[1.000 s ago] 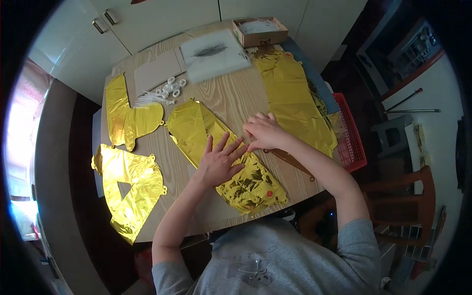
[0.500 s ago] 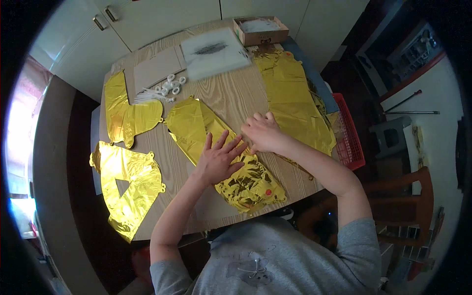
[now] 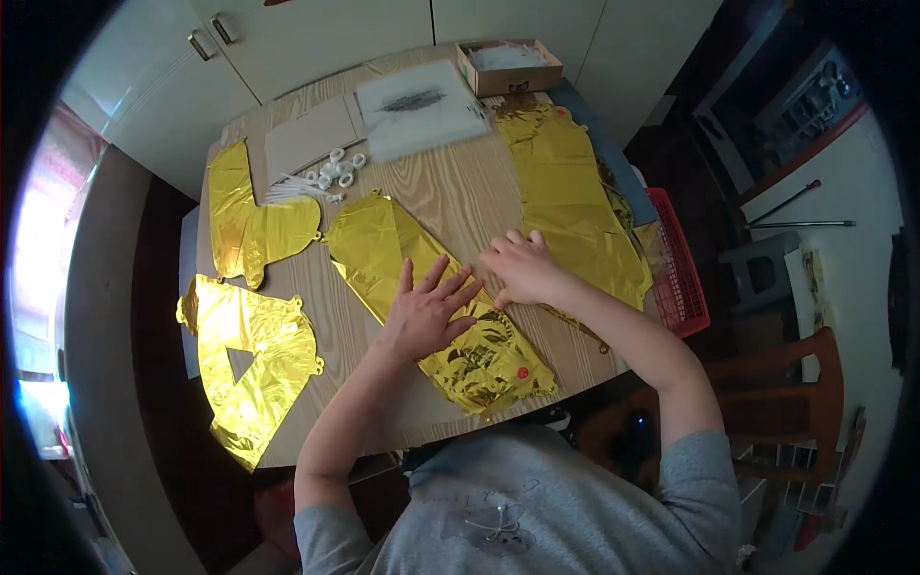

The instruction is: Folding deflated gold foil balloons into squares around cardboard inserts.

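A flat gold foil balloon [image 3: 379, 244], long and slanted, lies across the middle of the table. Its near end is crinkled and carries a small red spot. My left hand [image 3: 426, 307] rests palm down on it, fingers spread. At the balloon's right edge is my right hand [image 3: 525, 270], its fingers bent and closed, with the thumb tip against the foil border. The fingertips are partly hidden under the hand. More flat gold foil balloons lie around: one [image 3: 235, 216] at the far left, another [image 3: 273, 331] with a triangular hole at the near left, and several stacked [image 3: 565, 182] at the right.
White ribbon rolls and thin white sticks [image 3: 335, 172] lie beyond the balloon. Behind them are a beige board [image 3: 311, 134], a translucent sheet [image 3: 422, 134] with a dark smudge, and a cardboard box [image 3: 522, 81]. A red plastic basket [image 3: 680, 278] stands off the right edge, near a wooden chair [image 3: 815, 383].
My right hand has shifted slightly to the right along the balloon's edge. The crinkled near end looks a little flatter. My left hand stays in place.
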`<state>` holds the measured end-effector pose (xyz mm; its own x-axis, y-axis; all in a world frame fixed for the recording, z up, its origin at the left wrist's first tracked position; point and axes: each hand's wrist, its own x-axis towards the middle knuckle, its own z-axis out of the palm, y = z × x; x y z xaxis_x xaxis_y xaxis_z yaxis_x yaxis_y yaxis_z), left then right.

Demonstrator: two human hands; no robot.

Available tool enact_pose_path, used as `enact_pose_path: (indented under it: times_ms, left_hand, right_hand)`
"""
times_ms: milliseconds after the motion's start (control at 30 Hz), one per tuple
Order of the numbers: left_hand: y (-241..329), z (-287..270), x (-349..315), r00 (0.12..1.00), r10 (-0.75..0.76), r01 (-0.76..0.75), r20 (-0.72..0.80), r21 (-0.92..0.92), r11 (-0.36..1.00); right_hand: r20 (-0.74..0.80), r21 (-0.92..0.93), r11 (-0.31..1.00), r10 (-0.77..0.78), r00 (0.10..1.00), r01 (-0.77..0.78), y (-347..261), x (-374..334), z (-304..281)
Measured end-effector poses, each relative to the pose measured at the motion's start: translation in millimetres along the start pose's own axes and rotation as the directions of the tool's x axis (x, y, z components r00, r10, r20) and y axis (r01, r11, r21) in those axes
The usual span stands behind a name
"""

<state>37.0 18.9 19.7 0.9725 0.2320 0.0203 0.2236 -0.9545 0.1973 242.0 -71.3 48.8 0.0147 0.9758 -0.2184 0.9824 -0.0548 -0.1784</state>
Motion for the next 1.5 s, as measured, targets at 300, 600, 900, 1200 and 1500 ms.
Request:
enact_pose_path:
  times_ms: [300,600,900,1200,1500]
  left_hand:
    - [3.9,-18.1,-26.6,0.986,-0.102,0.103,-0.129,0.003,0.995]
    - [53.2,-19.6,-175.6,0.956,-0.288,0.291,0.059,-0.053,0.955]
    - [70.2,-12.5,-217.5,0.959,-0.271,0.257,0.077,0.163,0.953]
    - [83.6,14.8,-214.1,0.934,-0.259,0.28,-0.246,0.051,0.959]
    - [78.2,14.3,-210.6,0.942,-0.148,0.192,-0.301,0.123,0.974]
  right_hand:
    - [-0.034,0.165,0.986,-0.008,0.999,0.014,9.7,-8.6,3.9]
    - [-0.391,0.229,0.844,-0.377,0.84,0.485,-6.0,-31.6,26.5]
    - [-0.379,0.125,0.84,-0.451,0.808,0.527,-13.9,-38.3,49.8]
    - [-0.345,0.135,0.866,-0.415,0.842,0.482,-11.8,-38.8,55.1]
    - [-0.336,0.157,0.881,-0.377,0.863,0.446,-10.6,-39.2,57.1]
